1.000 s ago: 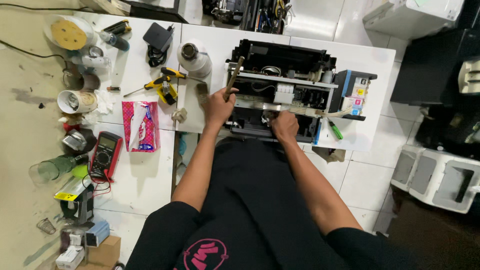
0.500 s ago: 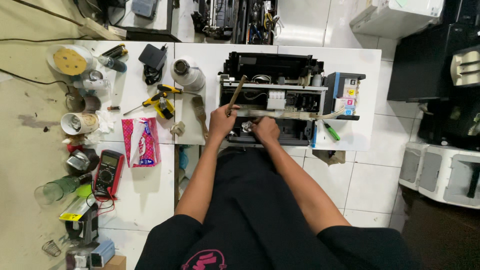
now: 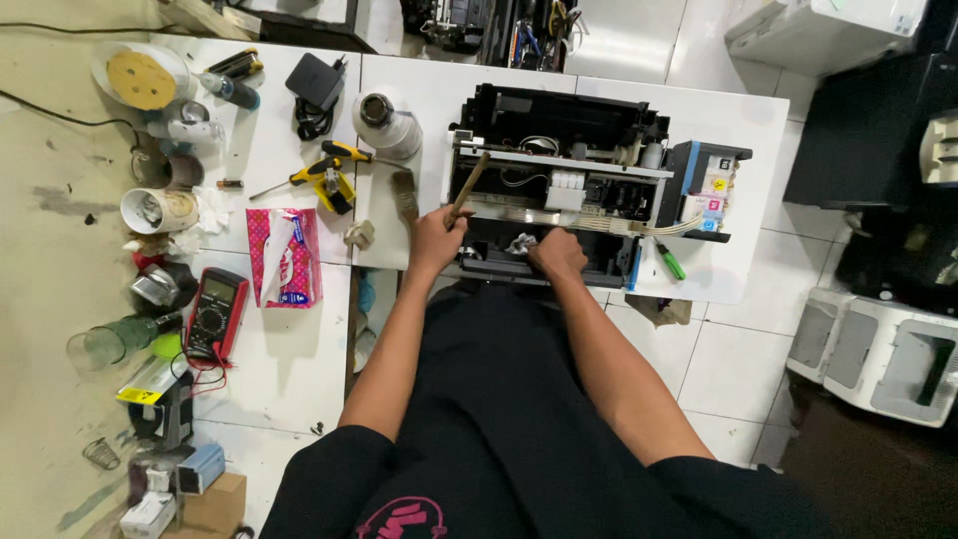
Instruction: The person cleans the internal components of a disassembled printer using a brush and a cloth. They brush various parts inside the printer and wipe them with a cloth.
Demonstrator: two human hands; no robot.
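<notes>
An opened black printer [image 3: 559, 150] with its cover off sits on a low white table [image 3: 738, 130]. My left hand [image 3: 436, 240] grips a brush with a wooden handle [image 3: 469, 185] at the printer's front left corner, handle pointing away from me. My right hand [image 3: 559, 253] presses a crumpled white cloth [image 3: 521, 243] into the printer's front opening. Ink tanks [image 3: 711, 185] with coloured labels hang on the printer's right side, joined by tubes.
On the table lie a second brush [image 3: 404, 195], a yellow screwdriver [image 3: 319, 175], a green pen [image 3: 671, 262], a tape roll [image 3: 384, 118], a black power adapter [image 3: 314, 85], a pink tissue pack [image 3: 284, 255] and a red multimeter [image 3: 215, 311]. Cups and jars crowd the left edge. Other printers [image 3: 878, 349] stand on the floor at right.
The view has drifted a little. My left hand with the brush has stayed at the printer's front left; my right hand has shifted slightly left along the front opening.
</notes>
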